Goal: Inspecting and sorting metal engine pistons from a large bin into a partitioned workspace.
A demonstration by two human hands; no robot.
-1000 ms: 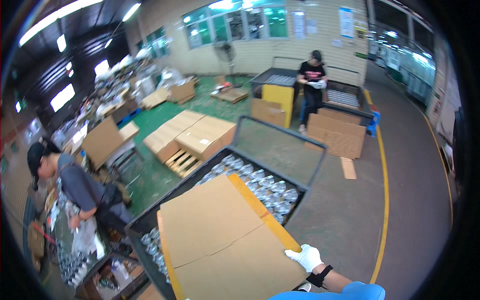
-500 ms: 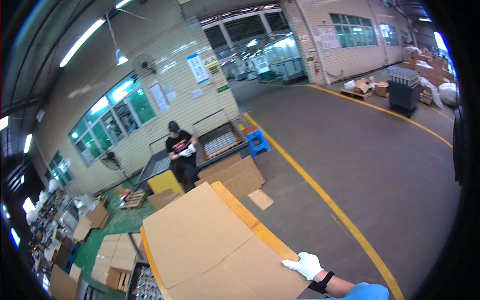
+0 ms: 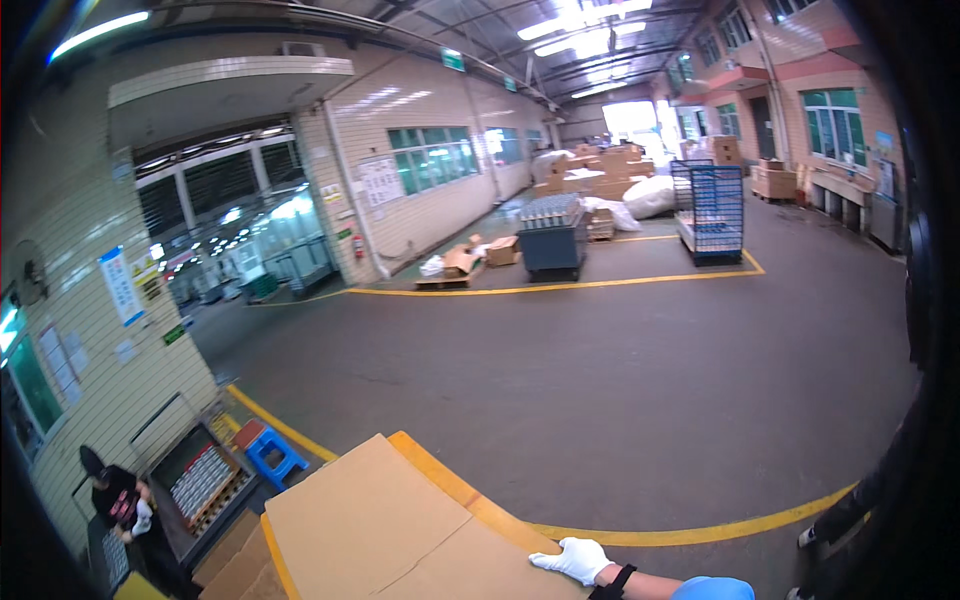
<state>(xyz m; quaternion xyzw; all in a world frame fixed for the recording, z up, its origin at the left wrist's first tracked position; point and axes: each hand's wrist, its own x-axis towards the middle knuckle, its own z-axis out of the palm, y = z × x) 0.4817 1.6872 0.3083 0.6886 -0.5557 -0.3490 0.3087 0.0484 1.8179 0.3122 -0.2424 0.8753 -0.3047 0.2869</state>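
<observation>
The picture's lower edge cut off the near end of the yellow-edged cardboard (image 3: 375,530) and, to its right, most of a blue sleeve (image 3: 712,590). Farther right of it, a shoe's (image 3: 806,537) wearer was largely lost in the dark rim. Well beyond it, a wall notice's (image 3: 381,182) print was too small to read.

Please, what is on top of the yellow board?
A brown cardboard sheet covers most of the yellow board, with the right hand gripping the edge. The board's covered middle cannot be seen.
</observation>
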